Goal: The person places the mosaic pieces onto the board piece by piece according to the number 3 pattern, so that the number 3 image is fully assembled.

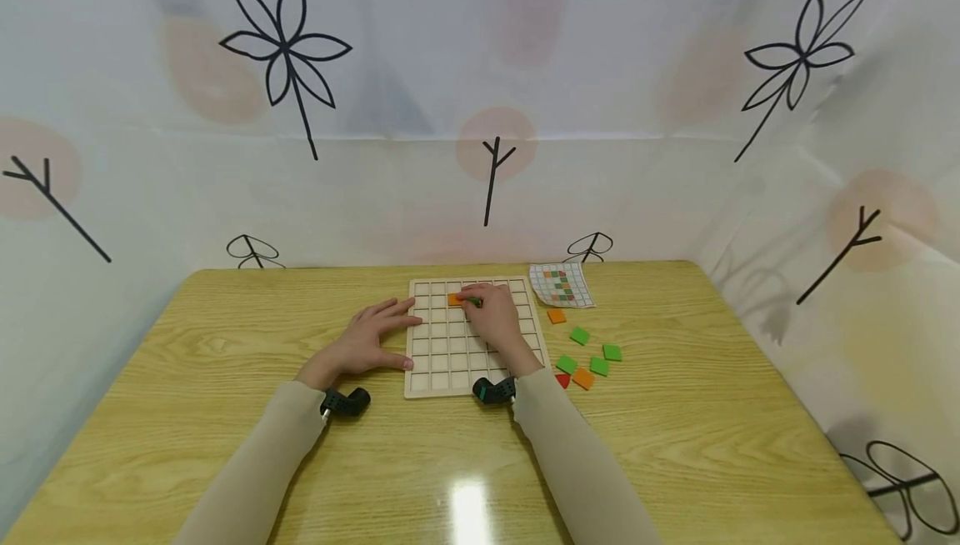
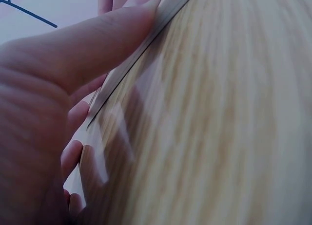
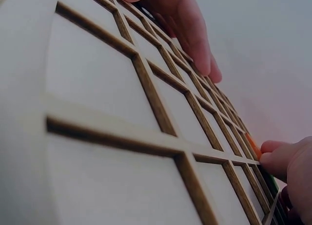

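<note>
A pale wooden grid board (image 1: 440,363) lies on the table, its square cells framed by raised strips. My left hand (image 1: 362,342) rests along the board's left side, fingers spread and thumb (image 2: 112,37) at the edge. Over the upper part of the board, my right hand (image 1: 495,317) pinches a green square tile (image 1: 476,302) mostly hidden by the fingers. An orange tile (image 1: 453,300) sits in a cell just left of those fingertips, and its edge also shows in the right wrist view.
Right of the board lie several loose green tiles (image 1: 612,352), orange tiles (image 1: 582,378) and a red piece (image 1: 562,381) partly behind the right sleeve. A paper card (image 1: 562,285) with a coloured grid pattern lies by the board's upper right corner. A patterned cloth hangs behind the table.
</note>
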